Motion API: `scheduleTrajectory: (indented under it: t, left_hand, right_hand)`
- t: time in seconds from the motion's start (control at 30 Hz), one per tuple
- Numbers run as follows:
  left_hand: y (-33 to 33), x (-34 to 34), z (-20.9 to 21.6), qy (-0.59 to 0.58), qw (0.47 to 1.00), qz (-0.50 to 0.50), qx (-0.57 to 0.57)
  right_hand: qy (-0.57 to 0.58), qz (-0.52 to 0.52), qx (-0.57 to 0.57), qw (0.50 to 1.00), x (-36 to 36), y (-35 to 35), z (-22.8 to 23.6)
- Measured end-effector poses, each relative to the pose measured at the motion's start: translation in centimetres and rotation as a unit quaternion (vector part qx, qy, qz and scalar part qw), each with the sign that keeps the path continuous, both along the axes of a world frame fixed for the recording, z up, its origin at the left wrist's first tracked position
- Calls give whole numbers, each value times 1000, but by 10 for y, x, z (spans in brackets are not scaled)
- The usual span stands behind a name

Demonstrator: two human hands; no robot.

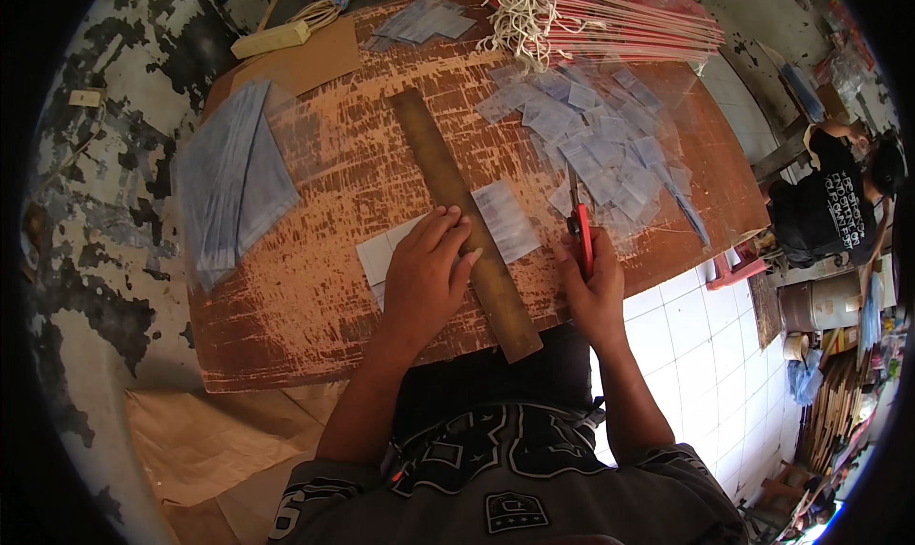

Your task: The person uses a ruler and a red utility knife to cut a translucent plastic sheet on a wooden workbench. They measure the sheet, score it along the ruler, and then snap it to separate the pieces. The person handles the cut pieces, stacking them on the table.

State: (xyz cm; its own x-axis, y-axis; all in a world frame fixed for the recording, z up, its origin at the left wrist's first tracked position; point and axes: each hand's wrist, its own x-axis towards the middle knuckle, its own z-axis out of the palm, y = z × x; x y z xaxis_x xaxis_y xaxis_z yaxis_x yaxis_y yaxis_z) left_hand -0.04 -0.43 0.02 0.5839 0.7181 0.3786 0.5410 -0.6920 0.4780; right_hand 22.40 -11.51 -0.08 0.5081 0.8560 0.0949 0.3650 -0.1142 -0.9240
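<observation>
Ruler (478, 232) over the sheet (507, 221), left hand (429, 269) nearer

The ruler's long axis slants from far left to near right. The sheet lies partly beneath it and comes out at its right side. On the ruler, the left fingers rest close together, thumb apart. Right of the ruler, the right hand (596, 283) has fingers wrapped around a red-handled tool (584, 245).

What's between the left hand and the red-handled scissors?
In the head view, rightward from the left hand: the long brown bar it touches, the translucent sheet jutting past the bar, then a narrow strip of tabletop before the scissors.
</observation>
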Motion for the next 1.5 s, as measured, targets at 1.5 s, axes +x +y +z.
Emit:
scheduleTrajectory:
  t: [1.5]
  left_hand:
    - [-1,0,1,-2,1000,1,-1]
  right_hand:
    - [-10,4,-3,1000,-2,-2,6]
